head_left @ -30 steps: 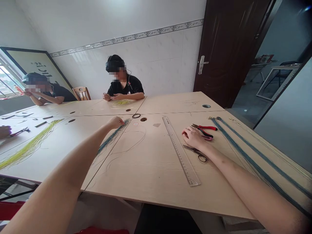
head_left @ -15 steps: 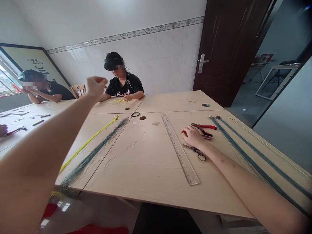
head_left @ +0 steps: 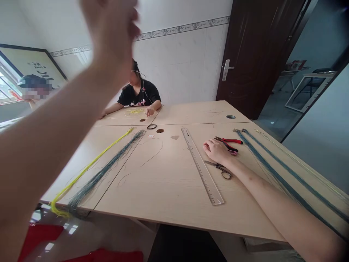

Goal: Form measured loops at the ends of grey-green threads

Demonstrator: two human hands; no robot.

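Observation:
My left hand [head_left: 111, 27] is raised high in front of the camera, blurred by motion, so its fingers cannot be read. My right hand [head_left: 216, 150] rests on the wooden table [head_left: 169, 189], fingers curled loosely and holding nothing, beside red-handled pliers [head_left: 229, 142] and small scissors [head_left: 219, 168]. A long clear ruler [head_left: 201, 165] lies just left of that hand. A bundle of blue-grey strands [head_left: 106, 169] and a yellow strand bundle [head_left: 89, 165] stretch diagonally across the left of the table.
Two long blue-grey strand bundles [head_left: 275, 174] run along the table's right side. A black ring [head_left: 152, 126] and a cable hole [head_left: 160, 130] sit mid-table. Two people work at the far side, one in a black shirt [head_left: 139, 96]. A dark door [head_left: 251, 54] stands at the right.
My left hand lifted from the far end of the blue-grey bundle and swung up close to the camera. The yellow bundle now lies beside the blue-grey one. My right hand stayed put.

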